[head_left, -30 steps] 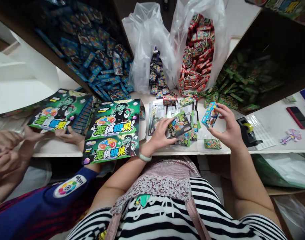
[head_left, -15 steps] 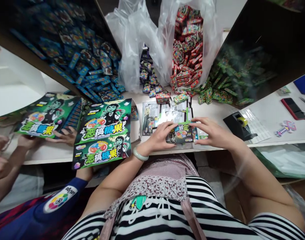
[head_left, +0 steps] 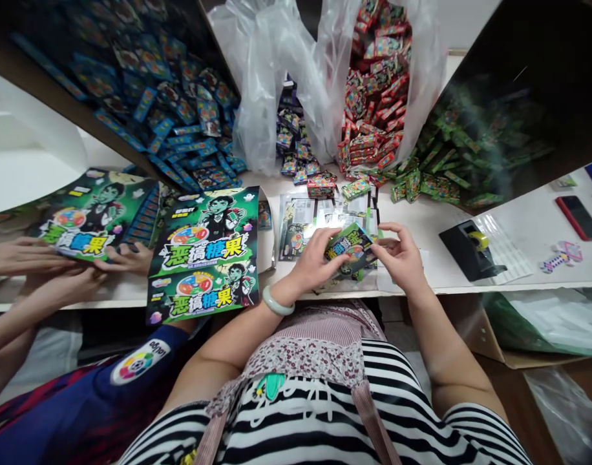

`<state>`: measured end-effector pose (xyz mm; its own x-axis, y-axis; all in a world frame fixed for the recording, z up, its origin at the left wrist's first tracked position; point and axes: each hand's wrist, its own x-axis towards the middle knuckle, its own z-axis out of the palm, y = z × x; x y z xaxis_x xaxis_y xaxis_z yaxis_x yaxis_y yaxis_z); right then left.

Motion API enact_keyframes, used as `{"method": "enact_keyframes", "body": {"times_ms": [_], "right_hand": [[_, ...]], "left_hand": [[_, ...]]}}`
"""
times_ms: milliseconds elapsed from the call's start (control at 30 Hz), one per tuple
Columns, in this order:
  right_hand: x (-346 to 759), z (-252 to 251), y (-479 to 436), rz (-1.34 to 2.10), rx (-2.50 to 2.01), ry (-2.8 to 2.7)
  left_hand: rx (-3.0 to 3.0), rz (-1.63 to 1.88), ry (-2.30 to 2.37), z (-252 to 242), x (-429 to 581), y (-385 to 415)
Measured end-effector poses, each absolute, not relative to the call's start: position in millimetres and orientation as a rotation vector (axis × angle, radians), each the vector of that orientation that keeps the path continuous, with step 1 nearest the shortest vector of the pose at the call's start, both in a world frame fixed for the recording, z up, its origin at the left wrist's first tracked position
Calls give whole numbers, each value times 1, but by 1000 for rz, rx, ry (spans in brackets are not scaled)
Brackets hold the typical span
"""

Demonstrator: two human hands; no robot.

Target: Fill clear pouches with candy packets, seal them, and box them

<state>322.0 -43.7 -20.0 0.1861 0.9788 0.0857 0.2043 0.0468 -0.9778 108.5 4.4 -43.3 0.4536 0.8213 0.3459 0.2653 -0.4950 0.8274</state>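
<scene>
Between my hands is a small dark green candy box (head_left: 350, 250) with colourful lettering, tilted just above the table. My left hand (head_left: 320, 261) grips its left end, thumb in front and fingers behind. My right hand (head_left: 400, 255) pinches its right end between thumb and fingertips. Under and behind it lie flat printed sheets (head_left: 296, 223) in clear plastic. A red candy box (head_left: 321, 187) and a green candy box (head_left: 355, 189) rest just beyond the sheets.
Plastic bags hold red boxes (head_left: 373, 123) and purple boxes (head_left: 293, 132). Blue boxes (head_left: 194, 155) and green boxes (head_left: 436, 181) spill from cartons. Large display boxes (head_left: 203, 255) stand left, near a co-worker's hands (head_left: 126, 258). Right lie a tape dispenser (head_left: 473, 252) and a phone (head_left: 578, 218).
The candy box has been lifted and tilted, its right end raised. My right fingers have closed from a wide spread onto its end. At left, a co-worker's hands moved onto a display box.
</scene>
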Motion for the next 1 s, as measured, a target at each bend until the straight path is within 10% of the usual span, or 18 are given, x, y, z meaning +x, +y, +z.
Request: {"method": "enact_keyframes", "body": {"times_ms": [1000], "right_hand": [[301, -46, -34, 1169, -1310, -1135]], "left_hand": [[1297, 1157, 938, -52, 106, -1]]}}
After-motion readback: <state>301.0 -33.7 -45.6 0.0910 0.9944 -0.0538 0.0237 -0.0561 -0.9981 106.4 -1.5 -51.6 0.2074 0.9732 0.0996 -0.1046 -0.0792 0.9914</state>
